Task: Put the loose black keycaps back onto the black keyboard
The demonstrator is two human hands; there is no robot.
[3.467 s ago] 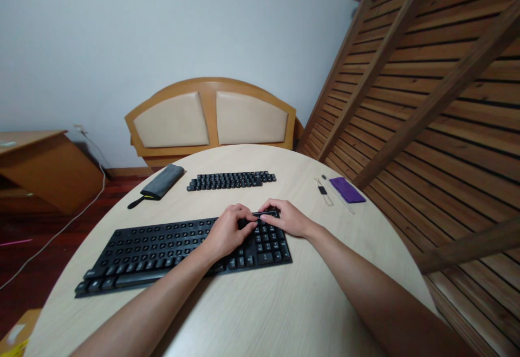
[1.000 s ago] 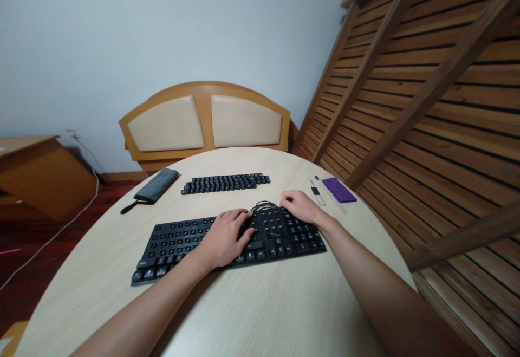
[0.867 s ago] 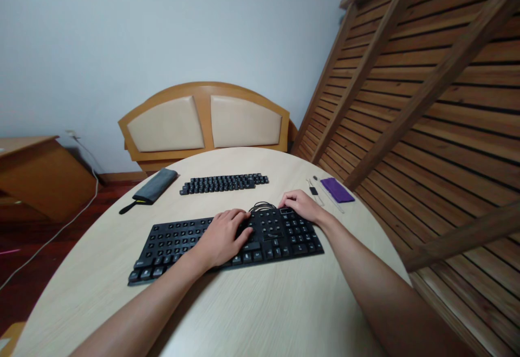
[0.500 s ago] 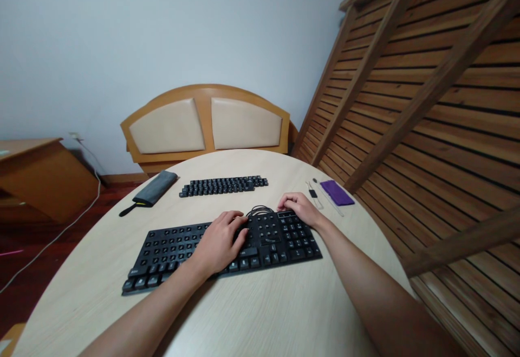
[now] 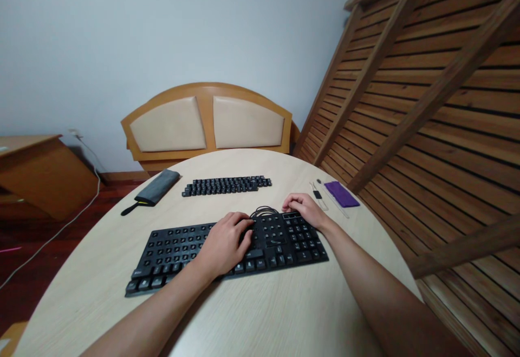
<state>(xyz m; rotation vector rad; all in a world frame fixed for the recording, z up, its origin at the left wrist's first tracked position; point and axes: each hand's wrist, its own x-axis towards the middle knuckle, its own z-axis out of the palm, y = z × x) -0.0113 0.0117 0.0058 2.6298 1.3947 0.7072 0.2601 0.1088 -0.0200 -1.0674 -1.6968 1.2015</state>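
Note:
A black keyboard (image 5: 280,260) lies on the round table, with many keycaps off its left and middle parts and bare key stems showing. Over its middle, my left hand (image 5: 226,242) rests with the thumb apart from the bent fingers; their tips touch the upper keys, and nothing shows in them. My right hand (image 5: 304,208) lies at the back right corner, its curled fingers at the rear edge; their undersides are hidden. Behind the keyboard, loose black keycaps (image 5: 221,185) stand in rows. A coiled cable (image 5: 264,212) lies between the hands at the keyboard's back.
On the table's (image 5: 260,313) left is a grey pouch (image 5: 158,188) with a strap. To the right lie a wire puller (image 5: 318,194), a thin brush (image 5: 333,199) and a purple cloth (image 5: 342,194). A headboard (image 5: 208,124) and slatted wood panel (image 5: 430,108) stand beyond.
The whole view has shifted slightly, so everything sits a little further right. Both hands keep nearly the same places on the keyboard.

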